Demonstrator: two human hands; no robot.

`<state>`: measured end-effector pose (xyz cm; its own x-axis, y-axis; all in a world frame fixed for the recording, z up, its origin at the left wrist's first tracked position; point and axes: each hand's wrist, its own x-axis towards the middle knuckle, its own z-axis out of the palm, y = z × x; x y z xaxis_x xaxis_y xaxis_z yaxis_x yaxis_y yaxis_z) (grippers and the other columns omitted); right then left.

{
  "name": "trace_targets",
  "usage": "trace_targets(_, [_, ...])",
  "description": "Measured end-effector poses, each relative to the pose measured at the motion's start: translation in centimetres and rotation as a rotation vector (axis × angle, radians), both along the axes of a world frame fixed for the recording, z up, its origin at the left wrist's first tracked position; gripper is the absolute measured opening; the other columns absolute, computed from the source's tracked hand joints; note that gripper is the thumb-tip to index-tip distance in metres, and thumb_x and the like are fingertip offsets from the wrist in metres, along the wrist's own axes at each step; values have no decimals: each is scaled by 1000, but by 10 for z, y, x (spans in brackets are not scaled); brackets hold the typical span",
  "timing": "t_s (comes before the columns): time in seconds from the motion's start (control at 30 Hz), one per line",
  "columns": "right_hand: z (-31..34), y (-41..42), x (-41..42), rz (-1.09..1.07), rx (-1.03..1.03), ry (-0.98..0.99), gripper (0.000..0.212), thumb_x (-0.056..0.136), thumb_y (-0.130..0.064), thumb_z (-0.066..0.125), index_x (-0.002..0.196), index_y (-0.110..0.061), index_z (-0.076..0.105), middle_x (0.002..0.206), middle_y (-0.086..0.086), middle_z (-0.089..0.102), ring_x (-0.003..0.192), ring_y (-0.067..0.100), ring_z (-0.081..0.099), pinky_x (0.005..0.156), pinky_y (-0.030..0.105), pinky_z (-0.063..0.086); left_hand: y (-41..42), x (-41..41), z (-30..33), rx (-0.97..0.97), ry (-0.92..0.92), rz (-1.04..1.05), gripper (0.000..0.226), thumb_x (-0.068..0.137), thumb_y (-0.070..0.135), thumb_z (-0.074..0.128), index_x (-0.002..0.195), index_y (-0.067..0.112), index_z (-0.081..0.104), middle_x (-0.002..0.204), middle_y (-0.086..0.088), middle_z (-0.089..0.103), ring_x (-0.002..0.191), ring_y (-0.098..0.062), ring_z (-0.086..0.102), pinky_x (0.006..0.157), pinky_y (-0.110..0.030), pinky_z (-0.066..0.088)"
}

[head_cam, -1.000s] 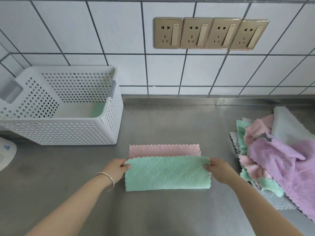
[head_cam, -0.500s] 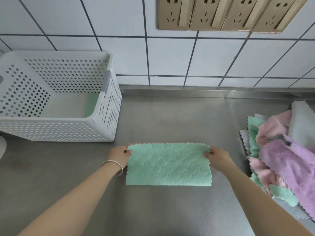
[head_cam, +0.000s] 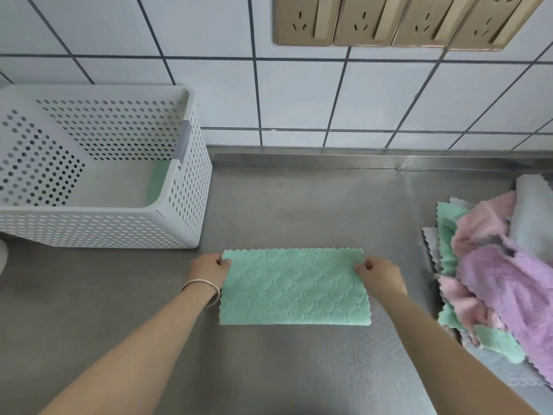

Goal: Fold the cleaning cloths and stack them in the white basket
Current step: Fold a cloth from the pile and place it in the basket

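On the steel worktop (head_cam: 299,199), right in front of the person, a green cloth (head_cam: 294,287) lies flat as a long rectangle. It looks folded in half once, with the fold along the near edge and the wavy edges lined up at the far side. So my guess is that the first fold is just about done.

The left hand (head_cam: 211,265) is at the far left corner of the cloth, and the right hand (head_cam: 378,271) is at the far right corner. On both hands the fingers (head_cam: 360,266) are curled in close, not spread out — they pinch the corners between thumb and fingertips. I cannot tell if each pinch takes both layers or only the top one.

The next move most likely needs a second fold, one short end laid over the other, to make a small square. For that, one hand has to carry its end across while the other keeps the cloth from sliding. The edges should meet neatly.

After that the cloth goes into the white basket (head_cam: 185,205), which stands on the worktop to the left, near the wall. Something green shows at its bottom — maybe a cloth already put in, but it is hard to be sure.

A messy pile of cloths (head_cam: 493,265), pink, purple, green and grey, waits at the right edge.
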<state>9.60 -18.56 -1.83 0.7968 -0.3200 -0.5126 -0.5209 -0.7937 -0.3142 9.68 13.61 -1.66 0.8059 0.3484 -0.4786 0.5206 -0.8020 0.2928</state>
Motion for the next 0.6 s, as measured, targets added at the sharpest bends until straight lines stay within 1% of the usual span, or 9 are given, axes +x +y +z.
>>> trace_targets(0.07, [1,2,-4,-54,-27,-19,21,91,-36,52,83,-16,52,76,2,57,73,21,54,60,27,40,-3,-1,3,-28,-11,45,37,88,31,51,55,17,41,62,-6,54,67,-26,51,66,-30,45])
trace_targets(0.17, [6,7,-13,-142,-72,-46,25,90,-39,53,97,-16,47,84,3,55,77,23,53,65,30,41,-8,-13,8,47,-198,101,13,84,28,58,82,17,51,89,-5,60,84,-28,58,69,-31,45])
trace_targets(0.27, [9,12,-24,-147,-166,-4,33,91,-43,47,105,-13,47,92,3,56,82,24,56,67,30,39,-21,-32,0,238,-445,-242,22,75,26,59,95,16,56,98,-6,60,89,-30,59,72,-38,46])
trace_targets(0.33, [7,15,-30,-131,-188,23,36,94,-41,41,112,-11,48,107,5,56,91,25,58,68,30,39,-38,-42,-8,225,-439,-514,35,76,36,45,107,24,56,112,-1,64,103,-26,62,88,-41,38])
trace_targets(0.4, [7,18,-36,-124,-180,33,36,95,-38,38,116,-11,49,116,6,52,97,25,57,70,31,38,-56,-49,-14,193,-331,-720,42,84,43,35,120,32,55,129,5,58,120,-23,55,99,-46,26])
trace_targets(0.47, [7,22,-42,-143,-153,36,38,94,-36,36,120,-11,50,120,6,50,101,25,56,75,33,40,-73,-54,-19,201,-209,-830,50,95,50,17,133,35,44,144,4,43,134,-25,38,103,-53,18])
trace_targets(0.53, [6,25,-47,-132,-146,73,42,95,-35,32,124,-10,50,124,7,49,107,25,53,82,34,42,-85,-56,-24,243,-164,-919,63,88,60,-6,145,37,7,157,0,-1,144,-25,-5,109,-56,-1])
trace_targets(0.57, [5,27,-48,-119,-146,103,45,94,-36,30,124,-10,51,123,7,50,108,24,53,84,35,43,-88,-57,-27,237,-145,-943,67,80,64,-13,142,39,-14,152,2,-26,139,-23,-27,107,-58,-12])
trace_targets(0.6, [6,27,-49,-114,-141,130,47,93,-37,29,123,-10,53,120,7,52,106,24,53,86,35,44,-91,-57,-27,209,-94,-941,69,73,67,-16,136,40,-27,144,4,-41,132,-21,-40,105,-59,-20])
